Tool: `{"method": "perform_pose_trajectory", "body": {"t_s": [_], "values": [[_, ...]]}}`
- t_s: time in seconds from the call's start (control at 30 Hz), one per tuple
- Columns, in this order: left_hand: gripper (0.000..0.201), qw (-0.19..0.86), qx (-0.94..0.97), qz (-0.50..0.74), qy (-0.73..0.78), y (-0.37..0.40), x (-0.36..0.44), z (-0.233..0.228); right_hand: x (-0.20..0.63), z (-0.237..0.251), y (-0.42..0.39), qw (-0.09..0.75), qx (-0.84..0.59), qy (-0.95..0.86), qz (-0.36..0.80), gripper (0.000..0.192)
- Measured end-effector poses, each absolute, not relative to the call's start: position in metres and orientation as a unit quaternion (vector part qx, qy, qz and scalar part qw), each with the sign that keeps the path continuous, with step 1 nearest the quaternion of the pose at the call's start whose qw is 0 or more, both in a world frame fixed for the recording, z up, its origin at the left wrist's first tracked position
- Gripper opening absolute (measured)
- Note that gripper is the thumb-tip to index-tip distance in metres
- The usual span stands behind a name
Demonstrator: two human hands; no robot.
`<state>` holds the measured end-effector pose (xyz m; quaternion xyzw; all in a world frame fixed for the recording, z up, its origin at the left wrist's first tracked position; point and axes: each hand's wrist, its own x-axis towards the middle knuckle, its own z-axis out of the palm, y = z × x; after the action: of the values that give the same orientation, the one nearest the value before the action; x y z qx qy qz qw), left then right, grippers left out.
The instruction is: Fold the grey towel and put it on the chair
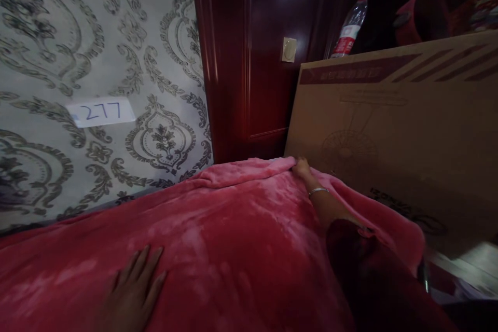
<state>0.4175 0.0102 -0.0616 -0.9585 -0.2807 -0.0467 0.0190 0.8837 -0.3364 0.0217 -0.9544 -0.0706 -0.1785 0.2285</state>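
Pink blanket (241,233) covered the whole bed surface, filling the lower frame; its far edge ran along the patterned wall (97,36) on the left and bunched up at the far corner against the dark red door frame (233,62). Right edge was pressed against a large cardboard box (397,129) standing tilted beside the bed, so no free room there. Open blanket surface lay between the two hands, mid-frame.

Right arm in a dark sleeve (365,264) reached to the far corner; right hand (301,167) sat on the blanket edge just beside the box, fingers curled onto the fabric, though the dim light made it impossible to tell if they actually pinched it. Bracelet (318,191) on that wrist.

Left hand (134,290) lay flat on the blanket near the bottom edge, fingers spread and released, wrist cut off by the frame.

Paper label (101,111) on the wall read 277. Water bottle (350,26) stood behind the box, its base hidden. Top right corner too dark to make out.
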Motion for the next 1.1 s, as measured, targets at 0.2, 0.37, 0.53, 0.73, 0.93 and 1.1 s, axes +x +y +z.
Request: {"method": "perform_pose_trajectory", "body": {"t_s": [0.2, 0.37, 0.53, 0.73, 0.93, 1.1], "values": [[0.073, 0.009, -0.961, -0.058, -0.271, 0.011, 0.418, -0.062, 0.865, 0.007, -0.346, 0.211, -0.960, -0.095, -0.157, 0.045], [0.073, 0.019, -0.960, -0.055, -0.275, 0.012, 0.420, -0.062, 0.845, 0.025, -0.312, 0.203, -0.938, -0.227, -0.166, 0.058], [0.074, 0.014, -0.959, -0.046, -0.278, 0.014, 0.418, -0.063, 0.840, 0.030, -0.272, 0.190, -0.940, -0.261, -0.113, 0.069], [0.072, 0.013, -0.958, -0.059, -0.280, 0.014, 0.418, -0.067, 0.836, 0.030, -0.265, 0.181, -0.948, -0.240, -0.105, 0.033], [0.072, 0.015, -0.959, -0.111, -0.261, 0.016, 0.416, -0.074, 0.854, 0.065, -0.250, 0.216, -0.941, -0.181, -0.189, 0.052], [0.071, 0.019, -0.959, -0.097, -0.266, 0.012, 0.415, -0.071, 0.843, 0.059, -0.240, 0.213, -0.945, -0.185, -0.164, 0.062]]}}
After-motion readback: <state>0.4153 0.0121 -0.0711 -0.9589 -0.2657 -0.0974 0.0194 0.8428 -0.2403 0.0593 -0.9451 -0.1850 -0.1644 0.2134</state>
